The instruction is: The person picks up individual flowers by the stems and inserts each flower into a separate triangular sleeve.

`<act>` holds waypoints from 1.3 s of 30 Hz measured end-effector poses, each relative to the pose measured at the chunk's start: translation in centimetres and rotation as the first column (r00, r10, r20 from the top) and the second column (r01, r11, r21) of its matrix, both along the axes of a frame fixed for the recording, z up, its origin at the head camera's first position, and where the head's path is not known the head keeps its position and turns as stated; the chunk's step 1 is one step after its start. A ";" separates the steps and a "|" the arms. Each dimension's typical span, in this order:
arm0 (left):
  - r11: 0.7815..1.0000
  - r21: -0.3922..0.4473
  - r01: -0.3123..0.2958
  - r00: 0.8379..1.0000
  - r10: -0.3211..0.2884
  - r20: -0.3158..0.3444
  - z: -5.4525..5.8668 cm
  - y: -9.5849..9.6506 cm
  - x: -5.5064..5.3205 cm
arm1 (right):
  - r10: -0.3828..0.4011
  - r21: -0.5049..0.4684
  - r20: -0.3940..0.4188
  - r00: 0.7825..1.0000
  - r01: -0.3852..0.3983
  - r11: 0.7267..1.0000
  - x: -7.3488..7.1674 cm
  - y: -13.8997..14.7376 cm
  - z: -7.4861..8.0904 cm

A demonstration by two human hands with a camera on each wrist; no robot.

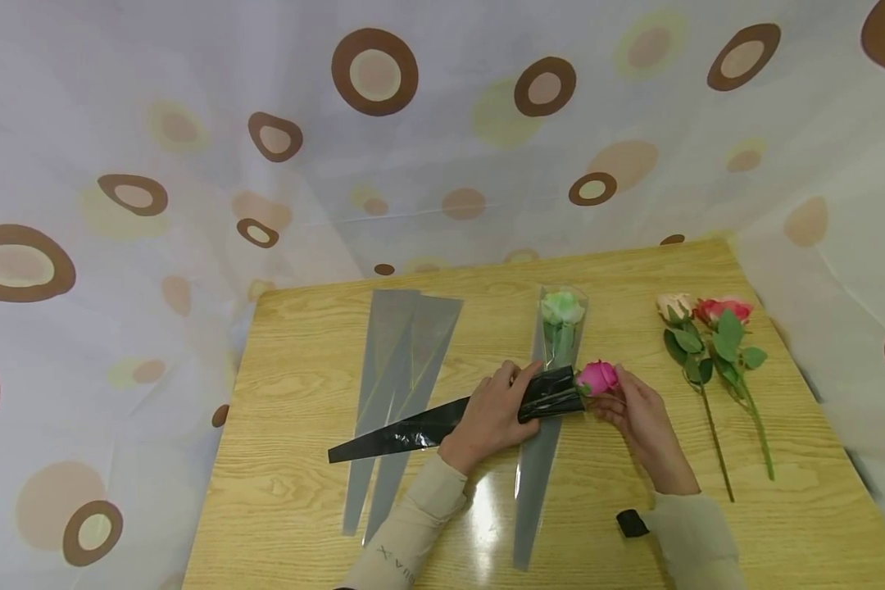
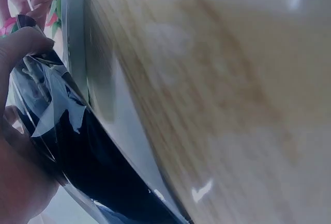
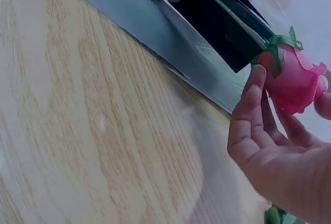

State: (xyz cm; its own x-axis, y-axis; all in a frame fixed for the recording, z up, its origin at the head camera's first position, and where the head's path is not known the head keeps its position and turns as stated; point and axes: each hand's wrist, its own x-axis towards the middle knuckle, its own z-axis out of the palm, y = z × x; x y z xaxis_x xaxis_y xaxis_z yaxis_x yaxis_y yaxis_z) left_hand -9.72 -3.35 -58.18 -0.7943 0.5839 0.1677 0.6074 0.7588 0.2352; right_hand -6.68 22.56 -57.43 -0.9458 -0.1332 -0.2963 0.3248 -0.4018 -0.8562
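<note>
My left hand (image 1: 492,416) grips a long tapered black flower sleeve (image 1: 413,433) close to its wide end. In the left wrist view the thumb lies over the shiny black film (image 2: 88,141). At the sleeve's mouth sits a bright pink rose (image 1: 599,377), its bloom outside and its stem hidden inside. My right hand (image 1: 651,422) holds that bloom, with the thumb at the petal tips and fingertips by the green sepals, as the right wrist view shows. Under the black sleeve lies a grey-and-clear sleeve (image 1: 537,492) with a pale green flower (image 1: 563,309) in it.
Two overlapping grey-and-clear sleeves (image 1: 406,459) lie on the wooden table (image 1: 280,459) at the left. A cream rose (image 1: 674,306) and a pinkish-red rose (image 1: 723,311) with leafy stems lie at the right. A small black object (image 1: 632,523) is beside the right cuff.
</note>
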 end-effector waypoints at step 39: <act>0.999 0.041 0.016 0.999 -0.018 0.039 0.2 0.8 -0.4 | -0.043 0.037 0.028 0.999 0.042 0.998 0.1 -0.9 0.4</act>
State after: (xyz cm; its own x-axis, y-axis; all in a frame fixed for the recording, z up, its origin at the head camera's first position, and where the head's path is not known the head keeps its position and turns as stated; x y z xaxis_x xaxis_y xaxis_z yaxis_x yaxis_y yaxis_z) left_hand -10.08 -2.60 -58.03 -0.7909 0.5906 0.1605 0.6097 0.7376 0.2901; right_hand -6.61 21.63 -56.99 -0.9412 -0.0815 -0.3278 0.3331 -0.3849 -0.8608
